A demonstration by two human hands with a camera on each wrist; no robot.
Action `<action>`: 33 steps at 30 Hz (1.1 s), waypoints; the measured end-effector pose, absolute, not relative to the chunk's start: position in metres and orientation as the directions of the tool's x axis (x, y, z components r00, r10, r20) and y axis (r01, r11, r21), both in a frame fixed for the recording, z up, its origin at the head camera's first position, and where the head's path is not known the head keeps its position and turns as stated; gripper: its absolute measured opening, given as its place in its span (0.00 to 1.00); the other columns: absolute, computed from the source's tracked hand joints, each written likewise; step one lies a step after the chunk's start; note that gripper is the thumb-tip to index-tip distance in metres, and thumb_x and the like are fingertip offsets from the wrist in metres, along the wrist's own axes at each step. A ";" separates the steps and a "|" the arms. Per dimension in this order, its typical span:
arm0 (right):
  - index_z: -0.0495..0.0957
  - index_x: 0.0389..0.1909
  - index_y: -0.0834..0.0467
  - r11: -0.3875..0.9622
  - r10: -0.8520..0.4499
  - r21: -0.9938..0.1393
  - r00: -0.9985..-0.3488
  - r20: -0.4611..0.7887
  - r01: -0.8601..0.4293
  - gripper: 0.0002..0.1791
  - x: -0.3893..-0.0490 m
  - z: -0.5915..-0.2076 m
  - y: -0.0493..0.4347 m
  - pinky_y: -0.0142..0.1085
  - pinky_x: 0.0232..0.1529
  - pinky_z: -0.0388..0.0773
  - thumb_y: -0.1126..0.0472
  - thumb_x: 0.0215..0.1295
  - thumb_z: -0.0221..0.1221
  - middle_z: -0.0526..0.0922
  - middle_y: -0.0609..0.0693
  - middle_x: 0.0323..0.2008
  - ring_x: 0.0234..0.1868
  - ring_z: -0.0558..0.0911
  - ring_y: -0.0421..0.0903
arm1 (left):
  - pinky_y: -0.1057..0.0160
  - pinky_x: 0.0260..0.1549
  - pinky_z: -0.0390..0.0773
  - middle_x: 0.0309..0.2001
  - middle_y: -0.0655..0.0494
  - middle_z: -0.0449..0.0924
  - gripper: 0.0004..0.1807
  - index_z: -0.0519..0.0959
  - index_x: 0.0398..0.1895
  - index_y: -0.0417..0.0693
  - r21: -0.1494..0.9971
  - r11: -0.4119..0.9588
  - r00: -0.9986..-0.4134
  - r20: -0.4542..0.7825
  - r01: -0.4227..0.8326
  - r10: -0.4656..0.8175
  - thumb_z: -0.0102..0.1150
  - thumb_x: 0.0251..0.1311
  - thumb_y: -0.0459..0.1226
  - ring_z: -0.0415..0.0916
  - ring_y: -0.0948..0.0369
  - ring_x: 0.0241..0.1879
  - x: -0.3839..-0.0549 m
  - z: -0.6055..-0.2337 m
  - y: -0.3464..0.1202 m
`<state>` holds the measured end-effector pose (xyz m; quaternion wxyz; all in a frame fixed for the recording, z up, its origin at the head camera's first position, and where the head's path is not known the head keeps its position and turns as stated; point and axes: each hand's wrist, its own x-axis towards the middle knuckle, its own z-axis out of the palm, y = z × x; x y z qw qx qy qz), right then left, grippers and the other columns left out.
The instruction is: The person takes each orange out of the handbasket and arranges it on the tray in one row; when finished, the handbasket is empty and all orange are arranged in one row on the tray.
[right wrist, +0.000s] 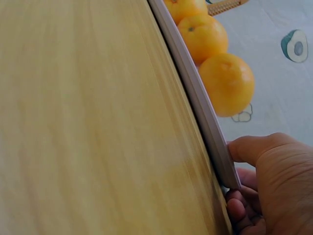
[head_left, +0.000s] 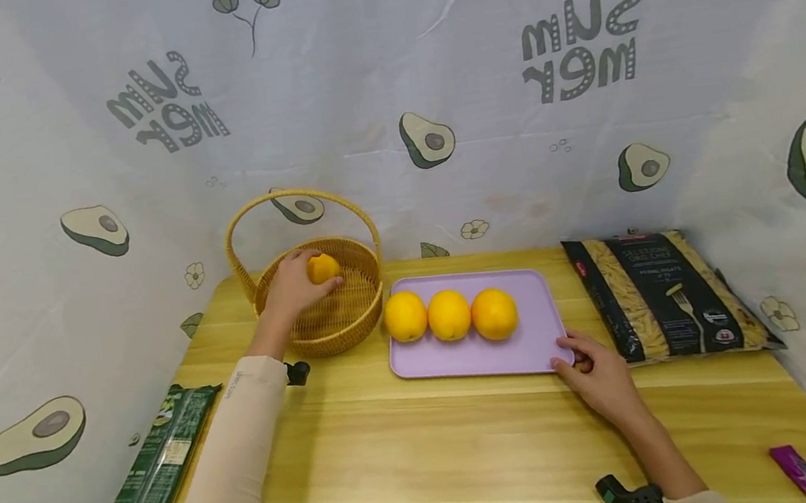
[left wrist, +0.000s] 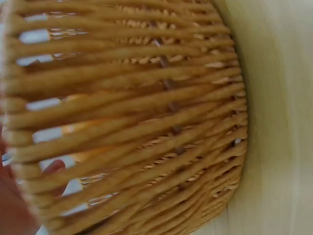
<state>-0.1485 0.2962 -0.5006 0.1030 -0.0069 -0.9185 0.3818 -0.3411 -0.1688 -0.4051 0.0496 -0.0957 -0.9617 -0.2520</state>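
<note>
In the head view my left hand [head_left: 294, 287] reaches into the wicker basket [head_left: 349, 336] and grips an orange [head_left: 323, 269] above the basket's floor. The left wrist view is mostly filled by the basket's woven side [left wrist: 146, 117], with the orange only partly seen through the gaps. My right hand [head_left: 599, 374] pinches the near right corner of the lilac tray [head_left: 460, 361], thumb on the rim and fingers curled at its edge. On that tray three oranges [head_left: 449, 315] sit side by side in a row. The right wrist view shows the thumb and fingers [right wrist: 244, 149] at the tray's rim.
Right of the tray lies a black pasta bag [head_left: 665, 296]. A long green packet [head_left: 156, 479] lies along the table's left edge. Near the front right is a small purple wrapper [head_left: 801, 472]. The basket's tall handle [head_left: 295, 193] arches over it. A printed curtain [head_left: 354, 83] hangs behind.
</note>
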 end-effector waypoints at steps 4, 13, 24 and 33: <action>0.79 0.62 0.67 0.705 0.087 -0.707 -0.980 0.176 -0.064 0.26 -0.150 -0.502 0.295 0.22 0.35 0.65 0.55 0.70 0.66 0.75 0.68 0.67 0.37 0.71 0.41 | 0.32 0.67 0.67 0.81 0.37 0.48 0.48 0.58 0.81 0.51 0.453 0.877 -0.986 0.048 0.162 0.157 0.69 0.62 0.54 0.56 0.32 0.75 -0.344 -0.413 -0.175; 0.79 0.63 0.66 0.706 0.095 -0.706 -0.980 0.177 -0.059 0.26 -0.150 -0.503 0.295 0.21 0.36 0.64 0.55 0.70 0.66 0.75 0.67 0.68 0.38 0.71 0.42 | 0.33 0.63 0.73 0.77 0.34 0.48 0.52 0.55 0.82 0.51 0.494 0.861 -0.993 0.036 0.119 0.116 0.73 0.60 0.50 0.64 0.30 0.68 -0.348 -0.425 -0.171; 0.79 0.63 0.66 0.706 0.092 -0.705 -0.979 0.180 -0.063 0.27 -0.147 -0.504 0.295 0.22 0.36 0.64 0.54 0.70 0.66 0.75 0.67 0.68 0.37 0.71 0.41 | 0.37 0.53 0.80 0.67 0.30 0.57 0.36 0.61 0.68 0.51 0.551 0.831 -0.996 0.070 0.081 0.051 0.70 0.64 0.45 0.75 0.33 0.55 -0.345 -0.443 -0.167; 0.79 0.63 0.66 0.705 0.100 -0.707 -0.980 0.174 -0.054 0.26 -0.146 -0.500 0.293 0.20 0.36 0.65 0.55 0.71 0.65 0.75 0.67 0.68 0.39 0.72 0.43 | 0.39 0.51 0.80 0.64 0.34 0.61 0.38 0.61 0.61 0.47 0.540 0.834 -0.990 0.128 0.114 0.052 0.77 0.57 0.44 0.76 0.35 0.53 -0.346 -0.445 -0.165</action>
